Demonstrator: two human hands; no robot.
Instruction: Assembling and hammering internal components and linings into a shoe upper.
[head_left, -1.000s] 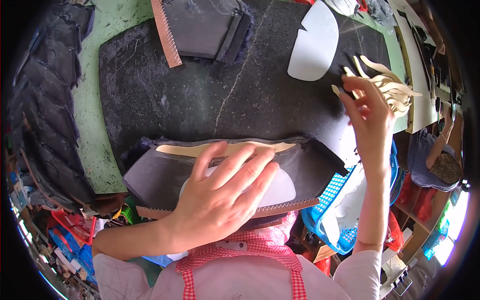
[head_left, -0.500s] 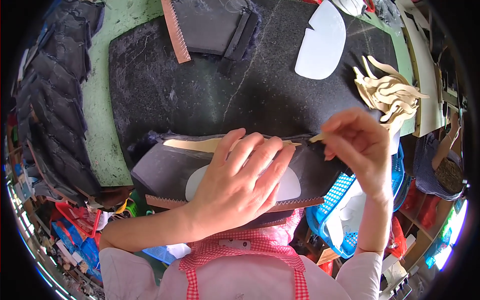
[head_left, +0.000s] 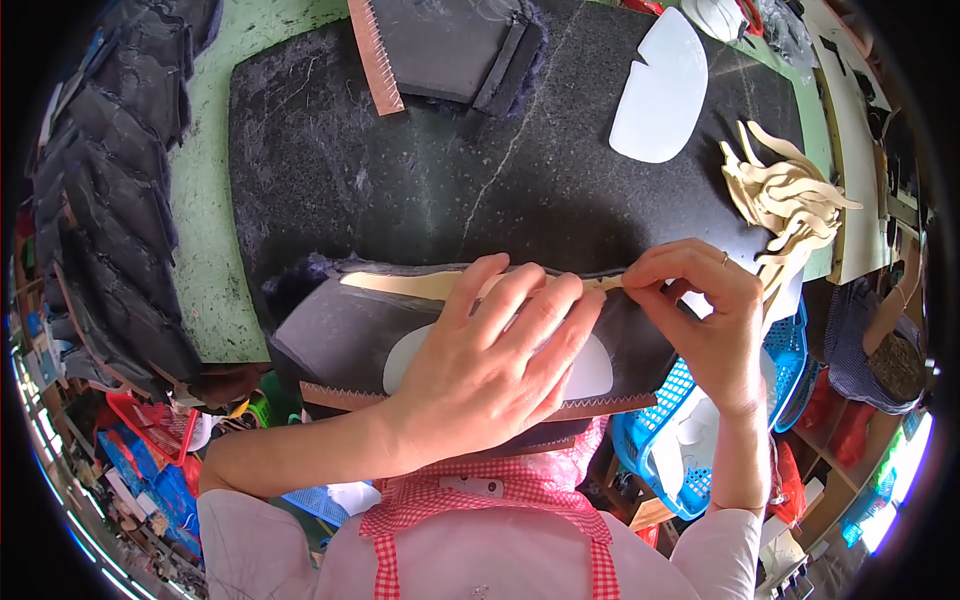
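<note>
A dark grey panel (head_left: 325,335) with a fuzzy far edge and a brown zigzag-cut near edge lies in front of me. Along its far edge runs a thin beige strip (head_left: 400,286). My left hand (head_left: 485,365) lies over the panel with fingers spread, its fingertips on the strip. Underneath that hand is a white rounded sheet (head_left: 592,368), partly hidden. Thumb and forefinger of my right hand (head_left: 710,320) pinch the strip's right end at the panel's far right edge.
A heap of beige strips (head_left: 790,195) sits at the right of the black slab (head_left: 400,190). Farther back lie a white cutout (head_left: 660,95) and another dark panel (head_left: 450,50). Overlapping dark pieces (head_left: 110,200) line the left. A blue basket (head_left: 640,435) stands below right.
My right hand has come down and leftward, bringing the loose strip end onto the panel's far edge. My left hand still rests with spread fingers. The whole view has shifted slightly.
</note>
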